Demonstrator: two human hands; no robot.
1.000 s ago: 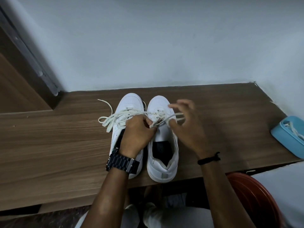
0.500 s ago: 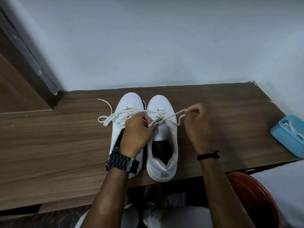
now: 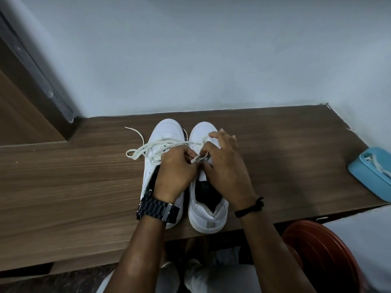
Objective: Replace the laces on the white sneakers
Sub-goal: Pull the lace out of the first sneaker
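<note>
two low white leather sneakers stood side by side, toes toward the pale wall, on a brown wood-grain tabletop [image 3: 63, 187]. the left white sneaker [image 3: 163, 132] was partly covered by the left hand [image 3: 175, 168], which lay over its tongue area with the fingers curled in and the thumb and fingertips pinching a bit of lace at the gap between the two shoes. the right white sneaker [image 3: 208, 210] showed its dark insole and heel collar toward the camera, and the right hand [image 3: 224, 166] was over its front half, thumb and forefinger pinched on the same short frayed piece of lace [image 3: 198, 159] that the left hand held, while the other fingers were spread loosely toward the toe. a flat cream-white shoelace [image 3: 143, 148] ran from the hands across the left shoe and looped loose on the table to that shoe's left, its tip lying near the wall. a black link-band wristwatch [image 3: 157, 209] sat on the left wrist and a thin black cord bracelet [image 3: 250, 208] on the right. at the right edge of the table lay a light blue plastic box [image 3: 368, 178] with another pale lace in it. below the table edge on the right was a round red-brown plastic stool [image 3: 321, 254].
</note>
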